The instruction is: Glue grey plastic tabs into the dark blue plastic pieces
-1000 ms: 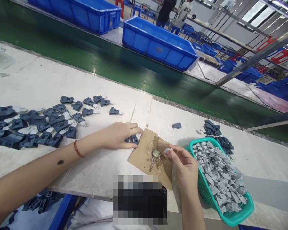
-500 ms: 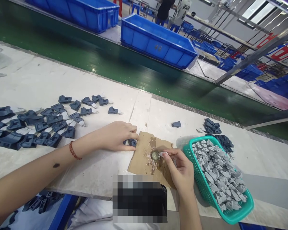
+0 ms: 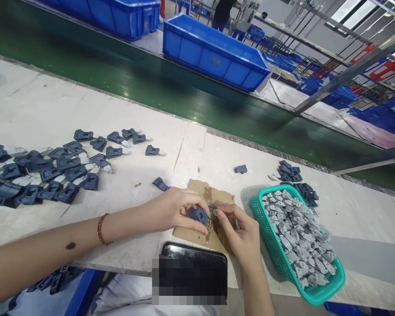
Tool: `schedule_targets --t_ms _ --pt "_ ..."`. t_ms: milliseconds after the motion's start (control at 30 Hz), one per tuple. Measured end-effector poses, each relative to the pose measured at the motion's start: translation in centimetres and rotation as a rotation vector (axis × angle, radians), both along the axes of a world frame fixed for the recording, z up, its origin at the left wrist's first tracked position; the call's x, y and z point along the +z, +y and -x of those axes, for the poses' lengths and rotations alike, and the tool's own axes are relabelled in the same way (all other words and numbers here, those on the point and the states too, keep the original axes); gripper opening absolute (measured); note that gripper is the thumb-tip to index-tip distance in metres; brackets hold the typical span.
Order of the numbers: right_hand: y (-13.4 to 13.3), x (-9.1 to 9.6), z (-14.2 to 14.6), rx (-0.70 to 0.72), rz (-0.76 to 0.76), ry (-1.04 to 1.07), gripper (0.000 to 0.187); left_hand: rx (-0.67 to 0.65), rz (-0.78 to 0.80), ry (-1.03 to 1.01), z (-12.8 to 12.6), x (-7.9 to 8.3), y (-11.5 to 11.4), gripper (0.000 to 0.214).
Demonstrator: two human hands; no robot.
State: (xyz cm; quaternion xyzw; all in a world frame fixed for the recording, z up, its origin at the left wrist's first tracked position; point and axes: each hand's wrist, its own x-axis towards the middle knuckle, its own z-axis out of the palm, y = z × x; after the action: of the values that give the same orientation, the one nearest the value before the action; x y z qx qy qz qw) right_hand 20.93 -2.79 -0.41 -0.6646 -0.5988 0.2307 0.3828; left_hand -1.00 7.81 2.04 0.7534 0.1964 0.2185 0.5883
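My left hand [image 3: 181, 213] is closed around a dark blue plastic part [image 3: 198, 215], held above the left side of a piece of brown cardboard [image 3: 197, 188]. Between thumb and forefinger, my right hand [image 3: 242, 232] pinches a small light grey piece [image 3: 215, 212], mostly hidden by the fingertips. That piece is over a small round wet spot or dish [image 3: 211, 213] on the cardboard, partly covered by my hands. Wet splashes surround it. Just behind my left hand lies another dark blue part [image 3: 160, 184].
A green basket [image 3: 260, 219] full of grey pieces stands at the right, dark blue parts [image 3: 289, 171] behind it. Several blue parts with light tips [image 3: 69, 163] spread at left. A phone [image 3: 194, 263] lies at the near edge. Beyond the green belt [image 3: 145, 83] sits a blue bin [image 3: 213, 57].
My left hand has picked up a dark blue part and brought it right, over the cardboard. My right hand has shifted slightly left, still pinching the grey piece.
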Motion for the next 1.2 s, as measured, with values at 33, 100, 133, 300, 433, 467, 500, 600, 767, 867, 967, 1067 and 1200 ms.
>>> schedule_targets --t_ms 33,100,133,300,433,467,500,600,767,867,967,1067,1200 --pt "0.0 0.0 0.0 0.004 -0.002 -0.007 0.018 -0.008 0.014 0.0 -0.1 -0.1 -0.4 0.026" --pt "-0.1 0.0 0.0 -0.005 -0.017 -0.011 0.017 -0.001 0.045 -0.013 -0.2 -0.1 -0.9 0.024" --pt "-0.1 0.0 0.0 -0.013 -0.023 -0.012 0.018 0.008 0.078 -0.024 -0.2 -0.1 -1.1 0.024" --pt "-0.2 0.0 -0.1 0.0 -0.015 -0.028 0.019 0.017 0.298 -0.078 -0.5 -0.4 -2.2 0.028" --pt "-0.2 -0.1 0.0 -0.03 -0.01 -0.006 0.019 -0.007 0.429 -0.123 -0.8 -0.9 -2.9 0.033" --pt "-0.2 -0.2 0.0 -0.03 0.002 -0.004 0.019 -0.006 0.46 -0.132 -0.9 -1.1 -3.0 0.034" --pt "-0.2 -0.2 0.0 -0.029 0.015 0.001 0.02 -0.008 0.484 -0.135 -0.9 -1.2 -3.1 0.035" --pt "-0.1 -0.2 -0.1 -0.069 0.024 0.085 0.018 -0.026 0.503 -0.102 -1.0 -1.6 -3.2 0.033" --pt "-0.1 0.3 -0.2 -0.15 -0.034 0.324 0.013 0.045 0.371 0.022 -0.8 -1.3 -3.0 0.03" --pt "-0.1 0.2 -0.5 -0.164 -0.015 0.422 0.013 0.108 0.224 0.009 -0.9 -1.1 -2.7 0.027" --pt "-0.2 -0.2 -0.8 -0.156 0.011 0.52 0.014 0.162 0.184 -0.002 -0.9 -1.2 -2.4 0.027" --pt "-0.2 -0.4 -1.0 -0.135 0.034 0.609 0.015 0.173 0.288 0.0 -1.0 -1.6 -2.2 0.029" --pt "-0.1 -0.3 -0.9 -0.1 0.053 0.665 0.02 0.178 0.401 -0.077 -1.2 -2.2 -2.2 0.028"
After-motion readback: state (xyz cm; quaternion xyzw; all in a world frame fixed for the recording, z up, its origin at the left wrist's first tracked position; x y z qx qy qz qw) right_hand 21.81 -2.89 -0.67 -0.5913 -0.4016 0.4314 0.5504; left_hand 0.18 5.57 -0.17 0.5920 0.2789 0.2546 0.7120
